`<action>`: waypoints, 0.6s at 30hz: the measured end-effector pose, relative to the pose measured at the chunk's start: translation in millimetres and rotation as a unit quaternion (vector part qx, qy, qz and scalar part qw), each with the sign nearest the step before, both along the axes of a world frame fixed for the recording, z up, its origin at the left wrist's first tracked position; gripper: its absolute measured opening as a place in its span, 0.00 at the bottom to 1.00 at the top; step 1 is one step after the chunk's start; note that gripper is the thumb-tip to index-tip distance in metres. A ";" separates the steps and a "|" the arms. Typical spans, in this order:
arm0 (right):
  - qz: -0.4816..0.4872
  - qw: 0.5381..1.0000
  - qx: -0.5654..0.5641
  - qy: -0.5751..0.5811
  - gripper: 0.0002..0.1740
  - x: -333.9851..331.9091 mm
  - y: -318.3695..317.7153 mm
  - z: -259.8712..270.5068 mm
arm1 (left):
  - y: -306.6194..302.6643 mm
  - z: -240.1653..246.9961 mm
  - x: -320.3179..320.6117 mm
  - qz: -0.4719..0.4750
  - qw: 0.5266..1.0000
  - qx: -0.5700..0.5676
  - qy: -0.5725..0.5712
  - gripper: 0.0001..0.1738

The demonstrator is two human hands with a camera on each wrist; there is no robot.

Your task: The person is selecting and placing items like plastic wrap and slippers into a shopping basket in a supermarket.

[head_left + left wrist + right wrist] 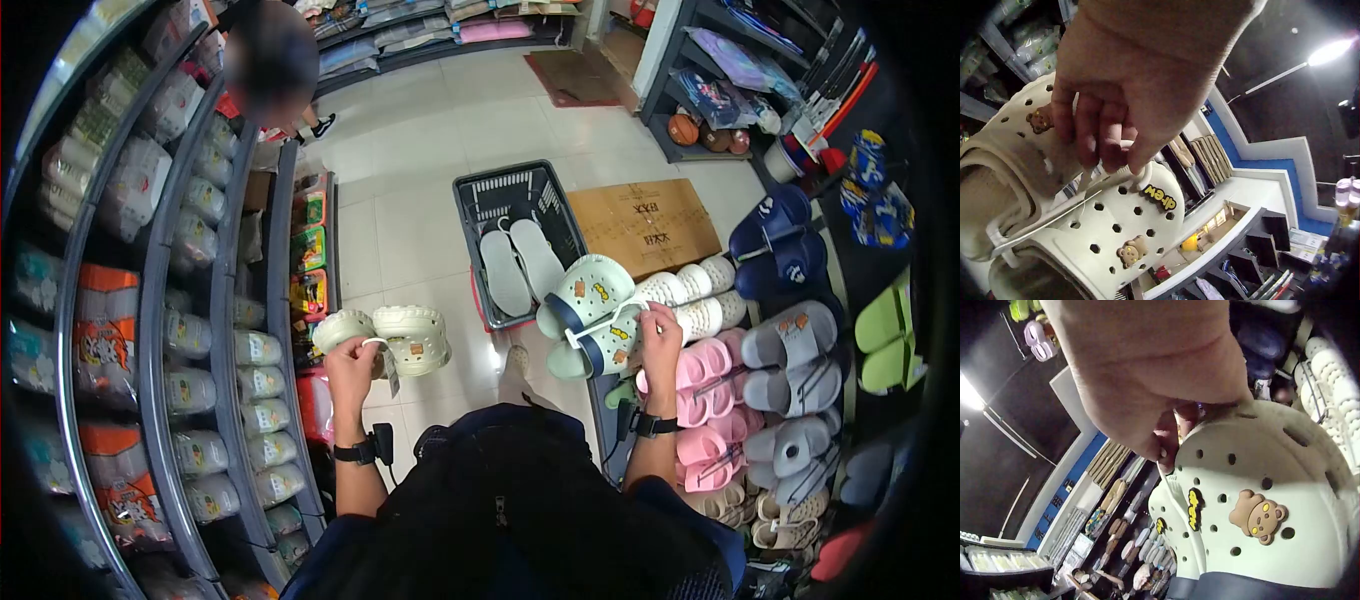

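Left hand (pixel 350 368) pinching the hanger of cream clogs (pixel 412 340), right hand (pixel 661 340) pinching the strap of pale green clogs (pixel 595 312), black basket (pixel 512 180) of grey slippers (pixel 508 272) between, cardboard box (pixel 650 222) behind, pink slippers (pixel 704 364) alongside.

The top (pixel 480 470) at six o'clock was black, with a zip (pixel 501 510). The sleeves (pixel 712 525) were dark blue, the wristbands (pixel 657 426) black.
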State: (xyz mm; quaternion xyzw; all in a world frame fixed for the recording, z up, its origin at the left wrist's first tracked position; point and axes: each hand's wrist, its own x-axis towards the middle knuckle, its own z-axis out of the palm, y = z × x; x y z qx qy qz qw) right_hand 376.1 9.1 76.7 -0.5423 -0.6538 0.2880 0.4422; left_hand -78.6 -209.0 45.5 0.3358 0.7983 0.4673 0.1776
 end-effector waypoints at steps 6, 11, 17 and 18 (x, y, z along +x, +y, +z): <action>0.001 0.999 -0.023 0.032 0.12 -23.1 78.9 0.2 | 75.2 8.5 -22.8 0.021 1.000 0.007 0.019 0.11; -0.018 0.999 -0.029 0.041 0.13 -30.4 113.6 -16.2 | 150.9 38.3 -21.0 0.005 0.999 0.032 0.017 0.10; -0.032 0.994 -0.087 0.066 0.13 -37.4 128.2 -36.7 | 242.9 43.3 -32.4 -0.089 0.995 0.048 0.009 0.10; -0.031 0.993 -0.094 0.065 0.13 -38.1 128.7 -39.6 | 258.6 45.6 -32.2 -0.115 0.992 0.039 0.047 0.10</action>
